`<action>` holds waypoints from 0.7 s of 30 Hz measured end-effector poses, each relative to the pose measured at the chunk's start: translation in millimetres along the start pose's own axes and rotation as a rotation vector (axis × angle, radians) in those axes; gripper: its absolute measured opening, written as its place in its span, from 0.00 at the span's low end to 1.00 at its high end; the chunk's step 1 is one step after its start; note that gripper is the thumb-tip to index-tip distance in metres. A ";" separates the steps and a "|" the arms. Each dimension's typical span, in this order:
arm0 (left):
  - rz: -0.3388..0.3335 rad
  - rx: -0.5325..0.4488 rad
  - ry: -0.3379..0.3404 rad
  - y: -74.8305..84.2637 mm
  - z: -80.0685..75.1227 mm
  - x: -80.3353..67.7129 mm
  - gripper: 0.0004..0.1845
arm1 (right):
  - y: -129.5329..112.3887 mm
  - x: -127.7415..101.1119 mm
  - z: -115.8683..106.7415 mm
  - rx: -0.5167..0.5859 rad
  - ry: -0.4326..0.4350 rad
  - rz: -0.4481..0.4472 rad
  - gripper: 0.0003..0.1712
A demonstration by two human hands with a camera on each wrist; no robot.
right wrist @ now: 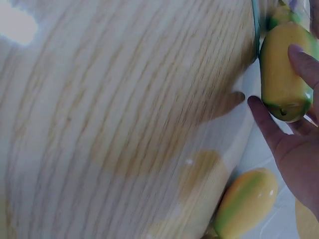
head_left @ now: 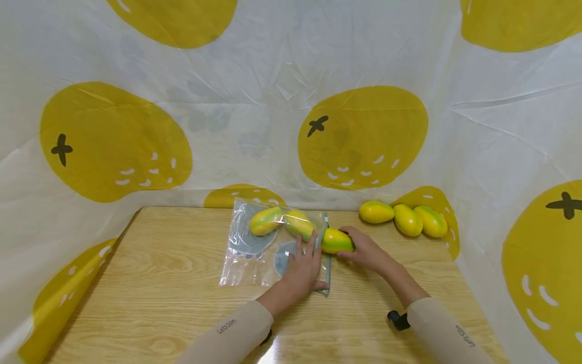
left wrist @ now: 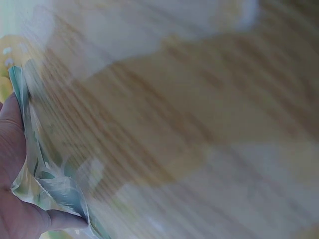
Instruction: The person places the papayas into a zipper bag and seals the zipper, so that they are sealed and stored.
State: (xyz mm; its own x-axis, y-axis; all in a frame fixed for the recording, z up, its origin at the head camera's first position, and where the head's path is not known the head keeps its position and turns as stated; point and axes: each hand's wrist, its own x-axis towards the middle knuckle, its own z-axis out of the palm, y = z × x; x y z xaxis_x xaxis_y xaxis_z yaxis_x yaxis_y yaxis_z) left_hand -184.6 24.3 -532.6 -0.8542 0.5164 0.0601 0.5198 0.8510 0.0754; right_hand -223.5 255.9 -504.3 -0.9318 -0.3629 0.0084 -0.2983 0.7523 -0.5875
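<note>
A clear zip bag with a grey-blue print lies flat on the table, its mouth facing right. Two yellow-green mangoes, one to the left and one nearer the mouth, are inside along its far side. My left hand rests on the bag near its mouth with fingers spread; the thumb touches the mouth's edge in the left wrist view. My right hand grips a third mango between thumb and fingers, right at the bag's opening. In the right wrist view this mango shows its dark stem end.
Three more mangoes, a left one, a middle one and a right one, sit together at the table's back right. A fruit-printed cloth walls the wooden table at the back and sides.
</note>
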 end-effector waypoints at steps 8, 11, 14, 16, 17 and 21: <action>-0.003 -0.005 0.005 0.3 1.2 0.5 0.66 | 2.3 -10.0 -8.9 0.062 0.007 -0.012 0.35; 0.000 -0.003 0.005 0.0 0.9 0.2 0.65 | 3.1 -11.2 -10.0 0.086 0.016 -0.015 0.33; 0.001 -0.003 0.007 -0.2 0.9 0.1 0.66 | 3.4 -9.6 -6.8 0.080 0.034 -0.003 0.31; 0.002 -0.003 0.013 -0.2 1.8 0.2 0.67 | 2.6 -8.1 -4.1 0.080 0.042 0.000 0.31; 0.002 -0.003 0.014 -0.2 2.3 0.3 0.67 | 1.6 -7.5 -2.8 0.083 0.046 0.003 0.31; -0.001 0.001 0.020 -0.1 3.2 0.7 0.70 | -2.5 -5.2 0.0 0.077 0.060 -0.002 0.30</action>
State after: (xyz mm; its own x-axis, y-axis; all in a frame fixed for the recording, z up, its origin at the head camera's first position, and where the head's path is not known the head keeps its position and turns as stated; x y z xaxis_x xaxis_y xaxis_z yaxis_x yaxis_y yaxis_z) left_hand -185.3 24.9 -535.8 -0.8546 0.5133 0.0794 0.5185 0.8518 0.0747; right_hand -217.9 255.8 -502.9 -0.9426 -0.3290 0.0569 -0.2856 0.7062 -0.6478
